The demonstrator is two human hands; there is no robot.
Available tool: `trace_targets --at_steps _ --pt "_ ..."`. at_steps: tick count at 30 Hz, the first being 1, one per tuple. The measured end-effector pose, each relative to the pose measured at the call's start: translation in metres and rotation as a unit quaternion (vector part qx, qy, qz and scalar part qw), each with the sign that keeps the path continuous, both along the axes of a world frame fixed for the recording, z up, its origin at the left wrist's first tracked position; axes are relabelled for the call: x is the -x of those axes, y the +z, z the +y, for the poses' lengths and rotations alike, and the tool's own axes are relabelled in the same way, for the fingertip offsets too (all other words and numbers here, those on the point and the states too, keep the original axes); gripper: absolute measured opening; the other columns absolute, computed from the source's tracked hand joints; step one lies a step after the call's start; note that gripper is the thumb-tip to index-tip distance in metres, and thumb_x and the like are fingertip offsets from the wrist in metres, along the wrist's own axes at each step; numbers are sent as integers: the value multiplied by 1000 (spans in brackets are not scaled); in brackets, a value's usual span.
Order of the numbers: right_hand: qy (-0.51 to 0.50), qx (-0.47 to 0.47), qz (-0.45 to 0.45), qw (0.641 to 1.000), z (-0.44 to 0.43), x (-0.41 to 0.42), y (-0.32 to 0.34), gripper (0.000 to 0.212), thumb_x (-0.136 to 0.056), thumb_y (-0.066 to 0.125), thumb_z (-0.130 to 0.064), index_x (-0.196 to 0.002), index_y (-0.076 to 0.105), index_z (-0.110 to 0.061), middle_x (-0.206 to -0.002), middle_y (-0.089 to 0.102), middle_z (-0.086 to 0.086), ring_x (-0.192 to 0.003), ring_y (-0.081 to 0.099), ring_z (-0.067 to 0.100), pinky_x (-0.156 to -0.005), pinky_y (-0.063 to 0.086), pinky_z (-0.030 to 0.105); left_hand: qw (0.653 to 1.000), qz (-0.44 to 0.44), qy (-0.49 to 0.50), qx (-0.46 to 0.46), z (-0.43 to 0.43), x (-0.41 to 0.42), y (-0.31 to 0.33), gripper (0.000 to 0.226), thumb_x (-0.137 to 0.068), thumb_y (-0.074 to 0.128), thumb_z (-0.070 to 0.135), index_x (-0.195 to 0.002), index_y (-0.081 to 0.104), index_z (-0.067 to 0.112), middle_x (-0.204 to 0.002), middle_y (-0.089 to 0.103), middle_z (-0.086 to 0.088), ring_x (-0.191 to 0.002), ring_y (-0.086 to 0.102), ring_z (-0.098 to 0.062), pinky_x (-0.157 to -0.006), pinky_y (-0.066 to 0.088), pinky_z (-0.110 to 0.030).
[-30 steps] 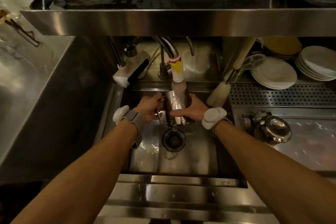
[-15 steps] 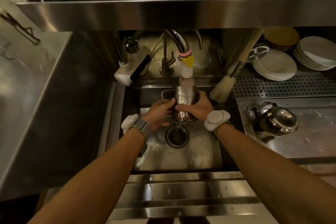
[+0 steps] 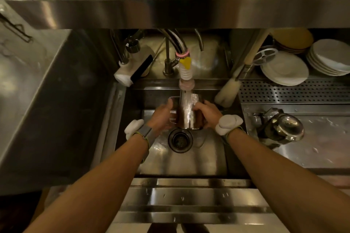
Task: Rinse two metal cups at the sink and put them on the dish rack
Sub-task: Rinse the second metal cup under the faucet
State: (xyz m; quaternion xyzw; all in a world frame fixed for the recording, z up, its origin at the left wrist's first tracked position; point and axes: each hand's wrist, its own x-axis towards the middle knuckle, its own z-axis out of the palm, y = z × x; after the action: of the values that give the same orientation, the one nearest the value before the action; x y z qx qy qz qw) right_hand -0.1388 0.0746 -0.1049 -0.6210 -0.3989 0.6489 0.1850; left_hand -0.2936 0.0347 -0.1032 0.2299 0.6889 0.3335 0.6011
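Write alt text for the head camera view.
The left hand and right hand hold a metal cup under the tap, above the sink drain. Plates are stacked at right.

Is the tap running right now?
On: a stream of water falls from the tap into the metal cup held beneath it.

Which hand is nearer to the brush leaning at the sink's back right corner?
Right. The right hand grips the metal cup just left of the brush; the left hand holds the cup's other side, farther away.
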Motion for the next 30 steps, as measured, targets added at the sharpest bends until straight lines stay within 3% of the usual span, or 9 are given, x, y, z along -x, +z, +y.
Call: trace_targets --at_steps 2,6,9,13,17,21,25,27,30 --pt "29 28 -9 999 0 1 2 22 -90 55 -29 -108 51 -18 -93 57 6 -80 57 22 -66 50 33 1000 14 8 26 -3 5 -3 57 -96 31 55 -121 57 10 -96 65 -10 -74 62 -21 -61 49 -28" --pt "47 51 6 998 -3 12 3 23 -94 45 -34 -101 54 -15 -92 57 9 -76 56 23 -61 46 29 998 46 -3 39 -9 19 -5 55 -98 33 49 -126 55 7 -100 63 -12 -70 58 -20 -57 42 -26" --pt "41 47 13 998 -3 16 4 22 -94 41 -34 -88 54 -17 -87 56 9 -77 57 25 -69 49 33 998 44 5 35 -11 23 -8 52 -99 37 43 -125 56 2 -100 61 -13 -67 56 -18 -56 41 -25" --pt "29 37 14 999 1 17 3 28 -93 42 -33 -106 54 -13 -101 58 16 -92 60 34 -86 51 47 999 14 29 42 -10 22 -9 46 -99 34 43 -123 53 8 -105 57 -13 -71 56 -17 -57 45 -29" --pt "2 30 8 999 0 13 5 29 -94 42 -34 -113 52 -15 -98 57 14 -80 58 28 -65 50 35 999 -15 22 36 -6 18 -10 37 -100 35 42 -116 53 14 -90 61 -8 -73 57 -18 -67 46 -31" --pt "-37 4 23 999 3 4 1 22 -96 41 -30 -114 49 -20 -106 55 11 -94 57 31 -75 50 40 1000 -26 -3 3 1 9 -8 29 -101 36 35 -111 51 12 -88 60 -6 -75 58 -19 -68 47 -32" --pt "-81 -13 16 996 9 3 -2 19 -95 44 -27 -102 54 -14 -105 55 15 -95 55 32 -81 48 44 999 8 -26 -25 7 8 -6 23 -102 35 30 -111 51 16 -98 59 -9 -82 56 -21 -63 43 -29" --pt "-105 -7 19 994 11 3 -3 24 -95 43 -30 -103 55 -11 -104 56 15 -94 55 31 -79 47 40 998 20 -46 -37 10 8 -4 23 -101 36 32 -113 53 20 -96 59 -6 -80 55 -19 -61 41 -27" --pt "-129 4 3 992 16 2 -2 29 -94 43 -37 -87 58 -14 -98 59 14 -84 56 28 -71 45 33 995 38 -78 -48 16 7 -2 23 -101 36 30 -115 53 23 -94 58 -5 -73 54 -15 -61 42 -27"
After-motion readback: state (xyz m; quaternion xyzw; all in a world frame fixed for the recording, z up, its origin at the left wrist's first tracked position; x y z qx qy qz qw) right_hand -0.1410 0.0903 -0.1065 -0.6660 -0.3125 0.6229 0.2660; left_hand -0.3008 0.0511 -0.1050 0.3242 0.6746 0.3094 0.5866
